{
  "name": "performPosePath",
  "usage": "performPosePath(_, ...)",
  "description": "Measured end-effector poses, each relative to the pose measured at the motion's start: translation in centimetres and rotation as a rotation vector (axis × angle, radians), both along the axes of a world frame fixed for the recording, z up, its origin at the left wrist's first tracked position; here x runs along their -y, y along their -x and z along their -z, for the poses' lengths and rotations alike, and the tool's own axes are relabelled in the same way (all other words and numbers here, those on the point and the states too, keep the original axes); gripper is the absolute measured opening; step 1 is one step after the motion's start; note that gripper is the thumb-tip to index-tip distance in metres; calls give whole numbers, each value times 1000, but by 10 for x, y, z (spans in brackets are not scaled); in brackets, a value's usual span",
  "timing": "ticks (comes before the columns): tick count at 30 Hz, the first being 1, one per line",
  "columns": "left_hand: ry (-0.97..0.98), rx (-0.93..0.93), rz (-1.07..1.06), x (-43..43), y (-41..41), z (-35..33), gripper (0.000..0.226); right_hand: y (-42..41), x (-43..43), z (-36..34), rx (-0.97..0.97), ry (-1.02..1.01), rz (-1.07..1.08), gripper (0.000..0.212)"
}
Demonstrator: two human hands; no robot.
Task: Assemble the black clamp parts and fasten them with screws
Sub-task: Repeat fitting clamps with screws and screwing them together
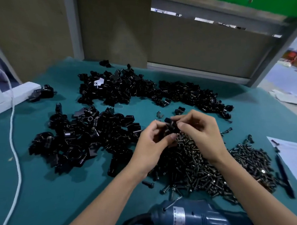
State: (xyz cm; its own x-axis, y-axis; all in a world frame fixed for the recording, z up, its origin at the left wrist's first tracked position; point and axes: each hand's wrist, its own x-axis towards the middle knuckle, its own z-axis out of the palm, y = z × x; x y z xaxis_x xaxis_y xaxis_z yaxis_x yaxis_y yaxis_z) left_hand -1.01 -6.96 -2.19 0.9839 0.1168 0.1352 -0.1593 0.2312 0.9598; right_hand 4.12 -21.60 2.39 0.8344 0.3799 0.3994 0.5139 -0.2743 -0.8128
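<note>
Now | my left hand [154,138] and right hand [198,131] both pinch one black clamp part [170,125] mid-tabletop [44,198] | small, rigid, probably light and slick: grip flat sides.

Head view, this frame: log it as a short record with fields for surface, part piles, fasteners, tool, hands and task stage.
surface: teal mat
part piles: black clamp parts, more heaps behind
fasteners: black screw pile under the hands
tool: blue electric screwdriver at near edge, untouched
left hand: pinching clamp piece
right hand: gripping the same piece
other: pen, paper sheet, white cable
task stage: fitting parts by hand, not yet driving screws
</note>
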Motion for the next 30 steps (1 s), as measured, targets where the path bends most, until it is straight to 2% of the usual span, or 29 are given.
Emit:
performPosePath(2,-214,67,-23,1,0,3,19,2,-2,1,-30,-21,67,14)
performPosePath(4,-276,106,-34,1,-1,5,20,2,-3,3,-88,-14,99,13)
performPosePath(6,-180,81,-24,0,-1,6,19,1,-1,4,-154,-68,89,14)
performPosePath(8,62,18,32,-1,-2,3,18,2,3,2,-153,-167,78,21)
performPosePath(10,236,-22,84,-4,-3,2,26,3,4,0,-116,-220,34,29)
performPosePath(12,315,-36,120,-5,-3,0,35,7,3,0,-71,-198,-36,32)
performPosePath(17,385,-74,117,-5,-3,-3,46,7,1,2,-44,-83,-90,40)
performPosePath(22,325,-95,93,-5,-2,-3,47,4,5,2,52,199,-7,36)
performPosePath(25,305,-95,96,-4,-2,-3,46,2,5,2,95,138,15,39)
performPosePath(28,371,-106,126,-4,-3,-3,44,2,6,4,104,81,41,33)
performPosePath(30,433,-114,121,-5,-3,-3,41,4,6,5,110,106,-20,42)
